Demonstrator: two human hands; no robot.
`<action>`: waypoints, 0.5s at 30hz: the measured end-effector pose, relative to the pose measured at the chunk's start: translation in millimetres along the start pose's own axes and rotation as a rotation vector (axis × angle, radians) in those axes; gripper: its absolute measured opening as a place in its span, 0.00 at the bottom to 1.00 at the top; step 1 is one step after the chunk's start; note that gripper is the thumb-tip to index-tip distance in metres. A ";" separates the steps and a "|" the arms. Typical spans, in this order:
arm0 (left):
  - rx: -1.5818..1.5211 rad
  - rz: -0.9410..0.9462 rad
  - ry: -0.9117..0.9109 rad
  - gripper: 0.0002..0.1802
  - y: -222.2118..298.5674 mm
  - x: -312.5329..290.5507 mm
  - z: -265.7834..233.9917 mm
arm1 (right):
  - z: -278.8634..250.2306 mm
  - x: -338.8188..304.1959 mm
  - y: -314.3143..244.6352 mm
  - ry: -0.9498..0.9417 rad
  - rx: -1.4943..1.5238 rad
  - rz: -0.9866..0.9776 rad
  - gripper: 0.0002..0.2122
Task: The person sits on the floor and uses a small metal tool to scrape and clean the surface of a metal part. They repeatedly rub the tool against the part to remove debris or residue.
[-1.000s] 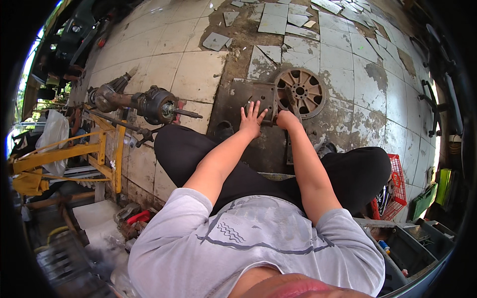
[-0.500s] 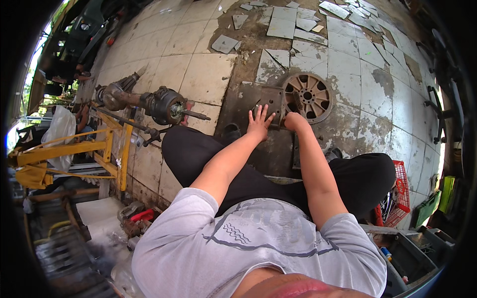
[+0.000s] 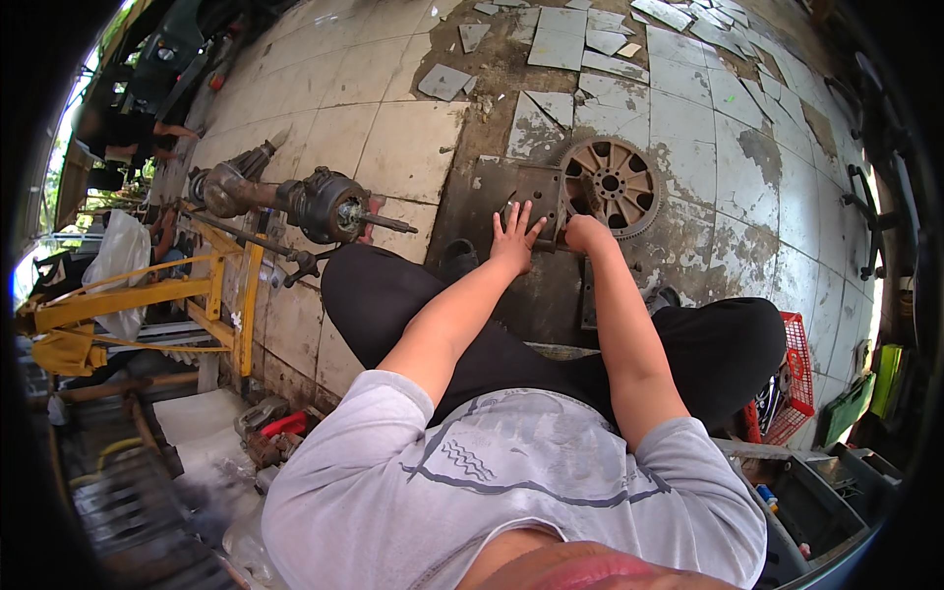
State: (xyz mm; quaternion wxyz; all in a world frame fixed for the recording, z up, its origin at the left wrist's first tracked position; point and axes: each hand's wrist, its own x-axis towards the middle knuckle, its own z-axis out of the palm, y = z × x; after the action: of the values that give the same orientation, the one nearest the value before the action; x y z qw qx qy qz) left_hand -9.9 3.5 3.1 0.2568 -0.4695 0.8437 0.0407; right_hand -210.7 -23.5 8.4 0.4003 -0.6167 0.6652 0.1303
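Note:
My left hand [image 3: 513, 242] lies with its fingers spread on a dark, greasy metal plate [image 3: 536, 185] with holes along its right side. Just right of it, my right hand [image 3: 586, 234] is closed at the plate's right edge. A dark brown piece shows above that fist, but I cannot make out what the fingers hold. Beyond the right hand lies a rusty toothed flywheel [image 3: 641, 187], flat on the floor, with spokes and a holed hub. My legs are bent on either side of the plate.
To the left lies a greasy axle assembly [image 3: 324, 205] with a protruding shaft, beside a yellow metal frame [image 3: 147, 298]. A red plastic basket [image 3: 798, 379] of tools stands right of my knee. Broken tiles [image 3: 558, 39] cover the far floor. Other people's limbs show at far left.
My right hand has shifted very slightly, staying closed at the plate's edge. My left hand keeps its place on the plate. The view has moved a little.

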 end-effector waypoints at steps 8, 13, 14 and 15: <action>-0.058 -0.006 -0.044 0.66 -4.3 -4.7 8.9 | 7.8 -12.2 -9.4 0.028 0.075 0.033 0.17; -0.031 0.004 0.012 0.67 -2.4 3.1 9.7 | 14.9 7.5 3.1 0.052 0.044 0.012 0.16; -0.045 0.014 0.004 0.67 -1.6 -0.8 10.6 | 27.4 4.6 4.5 0.070 0.035 -0.017 0.16; -0.041 0.012 0.013 0.66 -0.3 0.1 8.8 | 28.9 7.4 9.2 0.079 0.041 -0.025 0.16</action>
State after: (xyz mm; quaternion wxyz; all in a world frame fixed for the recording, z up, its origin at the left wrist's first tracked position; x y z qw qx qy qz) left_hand -6.2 6.0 -4.5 0.2415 -0.4698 0.8472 0.0565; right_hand -207.8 -7.6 -18.3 0.3876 -0.6215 0.6752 0.0871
